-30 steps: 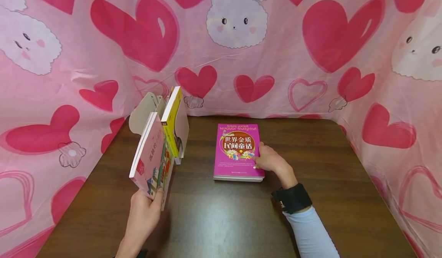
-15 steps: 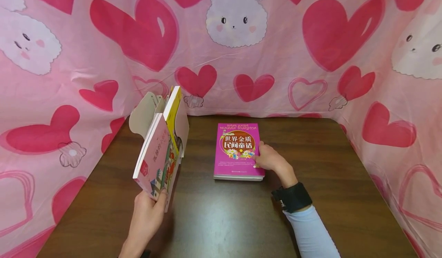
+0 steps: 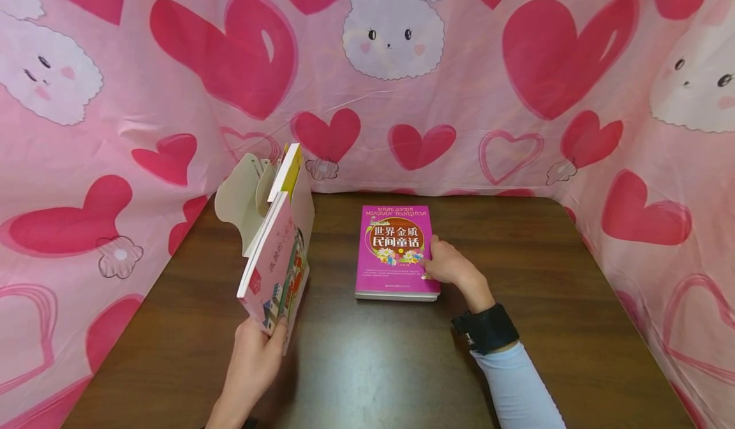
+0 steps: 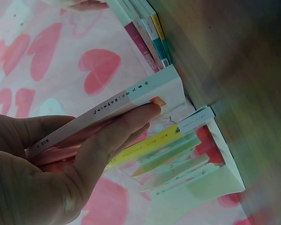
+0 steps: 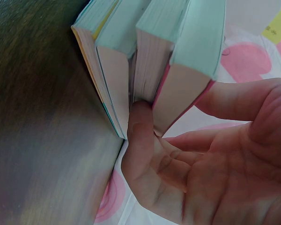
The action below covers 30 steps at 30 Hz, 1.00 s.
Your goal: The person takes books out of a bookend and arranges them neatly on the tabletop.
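Note:
My left hand [image 3: 255, 359] grips the lower near end of a pink picture book [image 3: 272, 272], thumb on its front cover. The book stands on edge, slightly tilted, in front of a cream book holder [image 3: 238, 202]. Behind it a yellow book [image 3: 291, 177] stands in the holder, partly hidden. In the left wrist view the pink book's spine [image 4: 103, 110] shows between thumb and fingers. My right hand [image 3: 456, 266] holds the right side of a magenta book [image 3: 393, 279], which lies on top of a stack. Its thumb is on the cover, a finger against the page edges [image 5: 154, 70].
Under the magenta book lie several more books [image 5: 114, 70], their page edges toward my right hand. The dark wooden table [image 3: 367, 359] runs back to a pink curtain [image 3: 367, 97] with hearts and rabbits, which encloses the sides too.
My left hand has moved the pink book rightward and slightly nearer, so it now covers more of the yellow book and less of the holder. My right hand and the stack have stayed put.

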Each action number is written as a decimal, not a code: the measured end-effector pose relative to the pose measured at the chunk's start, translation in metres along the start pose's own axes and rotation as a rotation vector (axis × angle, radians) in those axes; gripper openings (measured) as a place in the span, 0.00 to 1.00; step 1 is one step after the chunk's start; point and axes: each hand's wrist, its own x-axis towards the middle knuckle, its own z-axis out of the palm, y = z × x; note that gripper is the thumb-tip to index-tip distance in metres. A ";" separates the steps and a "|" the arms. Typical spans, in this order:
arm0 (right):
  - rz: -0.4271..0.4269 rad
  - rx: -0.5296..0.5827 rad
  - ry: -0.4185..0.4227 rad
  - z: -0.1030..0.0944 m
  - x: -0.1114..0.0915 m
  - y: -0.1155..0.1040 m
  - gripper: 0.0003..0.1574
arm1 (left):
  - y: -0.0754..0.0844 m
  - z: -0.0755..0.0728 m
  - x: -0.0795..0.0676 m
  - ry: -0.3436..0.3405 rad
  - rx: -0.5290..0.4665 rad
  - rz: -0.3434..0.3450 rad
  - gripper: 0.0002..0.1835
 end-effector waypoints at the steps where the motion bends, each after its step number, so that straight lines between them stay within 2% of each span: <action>1: 0.000 0.002 0.000 0.000 0.000 0.000 0.55 | 0.000 0.001 0.000 -0.002 0.000 0.006 0.22; 9: 0.004 0.015 0.007 -0.001 -0.002 0.001 0.54 | 0.001 0.004 0.005 -0.033 -0.005 0.016 0.24; 24: 0.015 0.041 -0.002 -0.001 -0.004 -0.001 0.56 | 0.001 0.010 0.017 -0.119 -0.030 -0.070 0.29; 30: 0.015 0.054 -0.003 -0.002 -0.003 0.001 0.56 | 0.001 0.012 0.021 -0.123 -0.021 -0.062 0.28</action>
